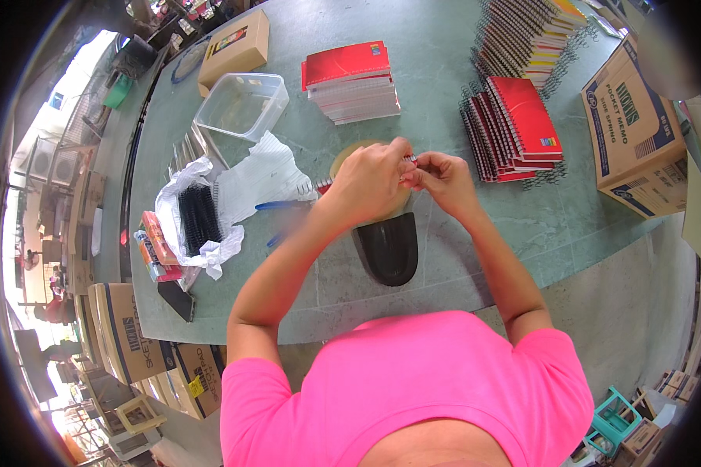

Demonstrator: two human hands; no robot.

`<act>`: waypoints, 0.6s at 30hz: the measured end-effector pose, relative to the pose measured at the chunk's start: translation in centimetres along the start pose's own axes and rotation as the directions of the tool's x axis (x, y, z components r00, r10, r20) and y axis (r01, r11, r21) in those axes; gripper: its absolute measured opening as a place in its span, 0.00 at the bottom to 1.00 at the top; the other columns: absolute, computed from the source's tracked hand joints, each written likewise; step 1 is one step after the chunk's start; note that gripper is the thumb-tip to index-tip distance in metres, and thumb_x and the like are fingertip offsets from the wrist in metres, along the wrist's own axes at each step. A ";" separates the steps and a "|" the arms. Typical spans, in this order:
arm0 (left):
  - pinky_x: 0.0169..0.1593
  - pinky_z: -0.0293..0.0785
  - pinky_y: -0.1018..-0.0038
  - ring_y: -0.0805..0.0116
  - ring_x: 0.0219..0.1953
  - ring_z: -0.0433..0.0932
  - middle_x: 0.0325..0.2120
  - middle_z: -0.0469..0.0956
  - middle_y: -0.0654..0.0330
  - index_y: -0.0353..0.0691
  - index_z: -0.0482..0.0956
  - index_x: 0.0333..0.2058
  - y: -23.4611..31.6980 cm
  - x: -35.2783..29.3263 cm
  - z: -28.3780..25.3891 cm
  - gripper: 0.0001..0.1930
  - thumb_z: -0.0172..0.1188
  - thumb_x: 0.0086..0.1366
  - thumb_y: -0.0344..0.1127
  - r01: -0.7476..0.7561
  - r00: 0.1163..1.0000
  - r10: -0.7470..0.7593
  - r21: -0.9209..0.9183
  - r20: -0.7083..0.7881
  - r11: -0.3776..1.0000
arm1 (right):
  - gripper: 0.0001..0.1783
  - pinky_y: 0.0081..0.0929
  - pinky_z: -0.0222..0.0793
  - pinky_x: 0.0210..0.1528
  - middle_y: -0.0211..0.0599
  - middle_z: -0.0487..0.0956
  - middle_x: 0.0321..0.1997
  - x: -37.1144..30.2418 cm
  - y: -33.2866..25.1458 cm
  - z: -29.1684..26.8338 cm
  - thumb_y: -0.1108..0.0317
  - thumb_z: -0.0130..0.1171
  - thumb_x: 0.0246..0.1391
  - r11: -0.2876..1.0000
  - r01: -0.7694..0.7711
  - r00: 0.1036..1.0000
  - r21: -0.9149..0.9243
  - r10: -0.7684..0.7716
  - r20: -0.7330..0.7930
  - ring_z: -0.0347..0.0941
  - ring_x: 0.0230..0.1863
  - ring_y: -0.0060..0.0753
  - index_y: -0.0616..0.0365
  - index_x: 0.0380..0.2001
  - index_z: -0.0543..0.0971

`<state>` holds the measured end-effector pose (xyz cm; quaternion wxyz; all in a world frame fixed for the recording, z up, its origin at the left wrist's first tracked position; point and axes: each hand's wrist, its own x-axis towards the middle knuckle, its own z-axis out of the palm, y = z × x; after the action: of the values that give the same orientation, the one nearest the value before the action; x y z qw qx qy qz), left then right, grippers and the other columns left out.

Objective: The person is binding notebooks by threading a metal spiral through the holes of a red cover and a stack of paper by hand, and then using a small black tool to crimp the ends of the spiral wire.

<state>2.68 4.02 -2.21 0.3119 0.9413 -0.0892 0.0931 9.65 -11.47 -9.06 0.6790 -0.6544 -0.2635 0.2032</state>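
Spiral (311, 187) runs eight to two o'clock under my left hand (370, 180), grip unclear; right fingers (425, 180) pinch two-o'clock end.

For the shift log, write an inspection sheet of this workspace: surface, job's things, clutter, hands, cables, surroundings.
Surface: greenish-grey table, faintly marbled.
Job's things: red coiled notebook, mostly hidden by the hands; stack of red books beyond; spiral-bound red notebooks to the right.
Clutter: clear plastic tub, tan box, crumpled white paper around a black bundle.
Hands: left hand and right hand meet; exact grip unclear.
Cables: thin loop near the tan box, possibly one.
Surroundings: cartons left, green stool lower right.
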 end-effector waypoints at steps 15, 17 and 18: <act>0.37 0.70 0.65 0.53 0.35 0.72 0.28 0.75 0.55 0.38 0.76 0.29 0.2 -0.3 1.7 0.06 0.58 0.50 0.28 -0.124 0.970 0.149 0.132 -0.194 0.983 | 0.06 0.18 0.62 0.23 0.31 0.76 0.18 -0.5 1.2 0.7 0.71 0.62 0.48 0.969 0.096 0.986 -0.226 -0.123 -0.109 0.64 0.20 0.12 0.62 0.29 0.78; 0.36 0.70 0.66 0.54 0.36 0.72 0.28 0.75 0.55 0.39 0.76 0.29 0.1 -0.5 1.9 0.06 0.58 0.50 0.28 -0.106 0.967 0.143 0.176 -0.210 0.979 | 0.07 0.18 0.63 0.23 0.32 0.76 0.18 -0.7 0.5 1.2 0.71 0.62 0.48 0.964 0.096 0.987 -0.248 -0.125 -0.104 0.65 0.20 0.13 0.62 0.29 0.78; 0.36 0.70 0.66 0.55 0.36 0.72 0.28 0.75 0.55 0.39 0.76 0.30 0.0 -0.6 1.9 0.06 0.58 0.50 0.28 -0.105 0.968 0.142 0.180 -0.207 0.978 | 0.07 0.18 0.63 0.24 0.33 0.76 0.18 -0.8 0.0 1.3 0.71 0.62 0.47 0.958 0.088 0.988 -0.272 -0.118 -0.097 0.66 0.20 0.13 0.62 0.29 0.78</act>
<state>2.32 2.98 -3.83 0.2332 0.9408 -0.1047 0.2227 8.20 -10.92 -9.14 0.6079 -0.7358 -0.2836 0.0931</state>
